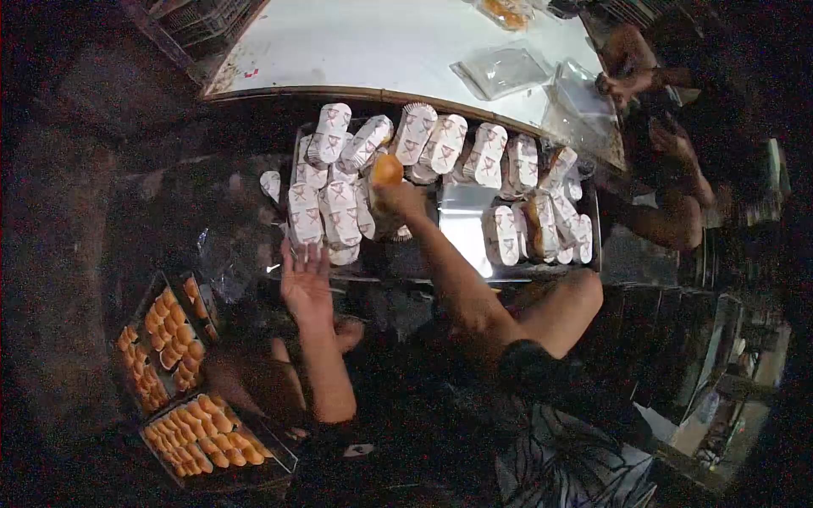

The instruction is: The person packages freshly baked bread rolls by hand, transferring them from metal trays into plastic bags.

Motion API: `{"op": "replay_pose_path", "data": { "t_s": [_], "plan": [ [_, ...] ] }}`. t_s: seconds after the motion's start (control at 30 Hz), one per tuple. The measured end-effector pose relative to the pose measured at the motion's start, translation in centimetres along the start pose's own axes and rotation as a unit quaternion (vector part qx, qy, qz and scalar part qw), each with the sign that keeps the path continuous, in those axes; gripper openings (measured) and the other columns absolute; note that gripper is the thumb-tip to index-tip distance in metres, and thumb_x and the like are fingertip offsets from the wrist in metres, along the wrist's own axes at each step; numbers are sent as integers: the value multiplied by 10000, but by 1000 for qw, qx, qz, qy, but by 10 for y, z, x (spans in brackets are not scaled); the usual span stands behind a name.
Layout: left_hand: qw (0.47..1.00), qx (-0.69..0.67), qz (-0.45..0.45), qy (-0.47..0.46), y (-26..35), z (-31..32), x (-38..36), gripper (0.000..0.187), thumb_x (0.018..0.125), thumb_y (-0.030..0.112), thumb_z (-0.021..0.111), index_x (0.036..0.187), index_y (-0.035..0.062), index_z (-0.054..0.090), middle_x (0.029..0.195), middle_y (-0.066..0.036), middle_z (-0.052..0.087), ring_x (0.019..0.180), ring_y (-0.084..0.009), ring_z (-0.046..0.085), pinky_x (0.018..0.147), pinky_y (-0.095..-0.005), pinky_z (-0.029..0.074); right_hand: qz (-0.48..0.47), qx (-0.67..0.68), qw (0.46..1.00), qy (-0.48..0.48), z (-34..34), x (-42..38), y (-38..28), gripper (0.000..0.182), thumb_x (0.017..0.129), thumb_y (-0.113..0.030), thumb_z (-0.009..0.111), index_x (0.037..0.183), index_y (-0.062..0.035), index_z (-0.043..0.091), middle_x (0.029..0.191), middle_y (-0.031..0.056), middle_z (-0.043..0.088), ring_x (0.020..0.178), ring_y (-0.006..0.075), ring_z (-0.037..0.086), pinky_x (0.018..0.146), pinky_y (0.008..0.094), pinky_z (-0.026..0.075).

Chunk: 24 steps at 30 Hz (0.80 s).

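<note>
My right hand [401,203] is closed around a golden-brown bread roll [388,170], over the left half of a metal tray [464,222]. Around it lie several rolls in white pleated paper cups [340,212] printed with reddish marks, some stacked on others. At the tray's near left edge, my left hand [305,284] has its palm turned up and its fingers stretched out. Those fingertips are right at the lower end of a paper-cupped roll [304,213]. Another group of rolls in paper cups [506,235] sits in the tray's right half.
Beyond the tray stands a white table [356,46] bearing clear plastic bags [504,69]. At its right end, another person's hands [625,87] are near the plastic. Trays of unwrapped rolls [203,432] are at lower left, and a dark crate [199,30] is at upper left.
</note>
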<state>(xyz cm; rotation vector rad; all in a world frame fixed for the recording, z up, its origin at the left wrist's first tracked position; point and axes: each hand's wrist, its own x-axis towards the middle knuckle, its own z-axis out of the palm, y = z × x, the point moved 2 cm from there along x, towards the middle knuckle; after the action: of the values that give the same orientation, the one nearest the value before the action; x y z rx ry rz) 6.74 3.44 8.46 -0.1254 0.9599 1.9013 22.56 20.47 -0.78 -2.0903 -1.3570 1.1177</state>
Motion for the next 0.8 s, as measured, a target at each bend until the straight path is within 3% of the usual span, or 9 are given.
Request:
{"op": "replay_pose_path", "data": {
  "t_s": [0.07,0.13,0.17,0.23,0.33,0.4,0.6,0.67,0.8],
  "plan": [
    [998,-49,-18,28,3,7,0,295,825,204,455,1062,30,428,1016,-121,465,986,-285,459,868,-442,402,-111,-135,977,-123,7,7,1,712,622,-522,575,978,89,492,807,258,559,818,392,544,750,429,429],
    [989,-123,-60,47,3,8,5,325,812,201,439,1086,30,403,1023,-135,456,994,-322,450,874,-509,367,-151,-4,988,-44,7,4,27,673,535,-388,716,899,137,503,826,224,581,828,283,575,703,349,452],
    [985,-153,-74,1,1,2,13,351,798,221,447,1085,26,394,1037,-139,454,1005,-328,446,876,-532,348,-93,113,979,-141,-26,-30,17,700,517,-281,757,1015,97,441,917,183,554,889,251,544,760,332,438],
    [982,-171,-85,11,-3,8,15,344,796,219,443,1078,29,397,1032,-140,458,1005,-331,449,873,-531,350,-258,205,941,-76,-55,-78,30,845,509,-216,786,1158,10,295,1136,191,372,989,242,458,822,320,414],
    [974,-191,-120,33,-22,18,7,358,790,214,427,1107,49,394,1021,-144,471,988,-338,466,872,-522,355,-298,291,889,-190,-98,-134,20,911,560,-251,767,1245,-6,218,1134,157,407,1012,271,453,849,338,398],
    [995,-59,-42,-68,-42,29,0,430,781,224,424,1180,77,358,1062,-162,466,979,-341,474,881,-497,359,-491,-50,867,-66,-123,-151,-3,810,614,-260,728,1235,-4,276,1094,174,446,986,330,461,842,374,393],
    [978,47,50,-198,-75,61,-38,574,768,148,450,1292,137,215,1143,-173,449,1077,-335,417,905,-461,352,-354,77,917,-168,-122,-148,16,676,743,-392,558,1220,14,306,1026,207,462,963,350,462,840,384,372],
    [941,240,89,-222,-80,70,-50,619,749,75,465,1298,119,183,1166,-170,422,1057,-325,436,897,-436,369,-310,176,915,-187,-114,-145,29,651,771,-397,521,1222,18,301,1054,220,447,989,351,453,864,368,360],
    [948,193,-42,-249,-81,68,-50,666,737,94,507,1304,81,158,1130,-184,445,1031,-316,455,871,-410,396,-357,164,902,-181,-129,-165,37,618,791,-348,511,1221,34,286,1075,222,440,1016,327,448,882,352,347]
  ]
}}
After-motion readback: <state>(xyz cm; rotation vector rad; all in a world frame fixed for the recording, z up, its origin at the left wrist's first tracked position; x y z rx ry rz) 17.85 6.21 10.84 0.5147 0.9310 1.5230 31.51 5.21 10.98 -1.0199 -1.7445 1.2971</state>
